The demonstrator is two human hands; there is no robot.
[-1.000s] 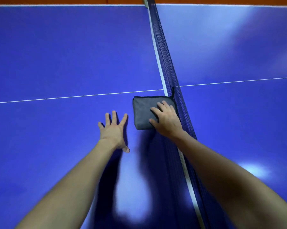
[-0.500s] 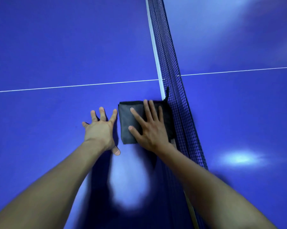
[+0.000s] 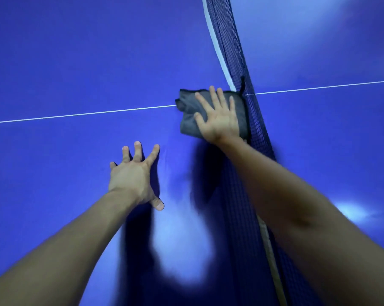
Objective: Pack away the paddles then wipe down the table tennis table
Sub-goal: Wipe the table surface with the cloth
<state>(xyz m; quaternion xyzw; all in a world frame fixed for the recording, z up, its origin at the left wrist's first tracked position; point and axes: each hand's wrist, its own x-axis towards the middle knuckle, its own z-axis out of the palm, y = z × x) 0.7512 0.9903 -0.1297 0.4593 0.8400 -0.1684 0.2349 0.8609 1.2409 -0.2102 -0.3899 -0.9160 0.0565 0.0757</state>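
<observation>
The right hand [image 3: 219,117] lay flat on a folded grey cloth [image 3: 187,120], fingers straight and spread. Its grip was apart, pressing down on the fabric and not curled round it. The cloth sat on the blue surface [image 3: 76,51] on the left side of the net [image 3: 230,40], its right edge touching the mesh, just where the thin white centre line [image 3: 76,115] met the net. The cloth's far-left corner was bunched and rumpled, covering the end of that line, and a small black loop [image 3: 242,85] stood up from its far-right corner against the mesh. The left hand [image 3: 132,176] rested palm down on the bare surface, nearer the person and to the left of the cloth, apart from it. Its fingers were splayed wide, its grip apart and holding nothing. Both forearms were bare. A white band [image 3: 209,25] ran along the net's upper edge. A soft bright reflection [image 3: 182,246] showed on the surface between the forearms, with dark blurred shadows beside it.
</observation>
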